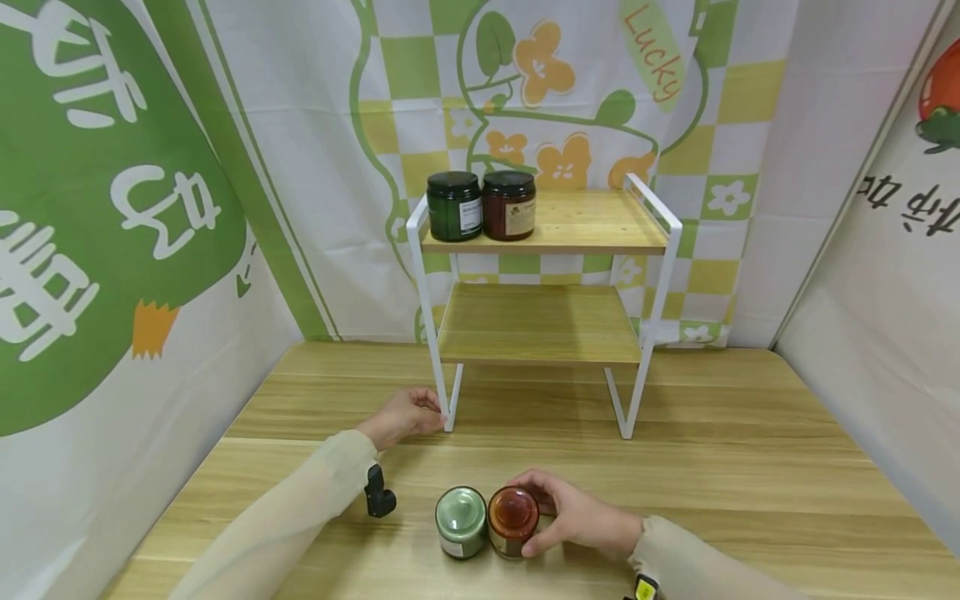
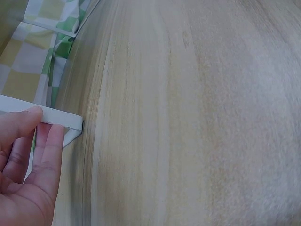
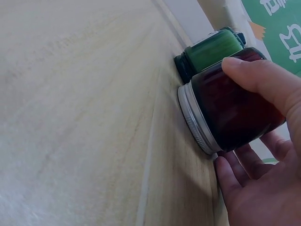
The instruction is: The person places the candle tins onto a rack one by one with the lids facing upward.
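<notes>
My left hand (image 1: pixel 405 417) pinches the foot of a two-tier rack's white left leg (image 1: pixel 431 333); in the left wrist view, thumb and fingertips lie on either side of the white bar (image 2: pixel 61 118). With my right hand (image 1: pixel 581 518) I grip a dark red glass jar (image 1: pixel 513 512), thumb on one side and fingers round the other. That jar stands upside down, its silver lid (image 3: pixel 195 120) toward the table. Close beside it, a green glass jar (image 1: pixel 461 517) is also upside down, its dark lid (image 3: pixel 182 68) at the tabletop.
On the rack's wooden top shelf (image 1: pixel 592 221) stand an upright green jar (image 1: pixel 453 208) and an upright red jar (image 1: pixel 510 208), both black-lidded, at the left end. Below is a second wooden shelf (image 1: pixel 540 325). Printed cloth (image 1: pixel 352 275) hangs behind and at both sides of the wooden table (image 1: pixel 735 467).
</notes>
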Demonstrator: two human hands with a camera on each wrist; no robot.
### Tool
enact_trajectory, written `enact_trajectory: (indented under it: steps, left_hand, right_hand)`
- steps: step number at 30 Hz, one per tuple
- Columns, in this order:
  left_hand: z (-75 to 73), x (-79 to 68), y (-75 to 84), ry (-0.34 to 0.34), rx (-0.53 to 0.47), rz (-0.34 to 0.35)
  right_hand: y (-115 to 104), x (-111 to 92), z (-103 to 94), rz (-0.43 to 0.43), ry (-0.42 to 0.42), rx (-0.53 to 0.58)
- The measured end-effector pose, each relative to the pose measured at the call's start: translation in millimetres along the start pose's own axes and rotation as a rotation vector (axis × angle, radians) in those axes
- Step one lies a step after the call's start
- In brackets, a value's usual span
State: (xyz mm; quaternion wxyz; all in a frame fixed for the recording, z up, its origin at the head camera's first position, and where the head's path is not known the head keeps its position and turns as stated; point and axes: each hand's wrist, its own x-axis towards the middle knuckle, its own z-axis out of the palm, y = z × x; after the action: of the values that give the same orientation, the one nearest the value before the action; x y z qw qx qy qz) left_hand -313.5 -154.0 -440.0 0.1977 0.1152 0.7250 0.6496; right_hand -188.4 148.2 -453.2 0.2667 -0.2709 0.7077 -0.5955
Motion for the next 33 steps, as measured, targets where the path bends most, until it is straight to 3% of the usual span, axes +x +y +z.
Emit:
enact_trajectory:
  steps: [33]
  left_hand:
    - [-2.2, 1.5, -2.0, -0.012, 0.009, 0.010]
  right_hand:
    - [1.7, 2.7, 1.4, 0.036, -0.021, -0.035]
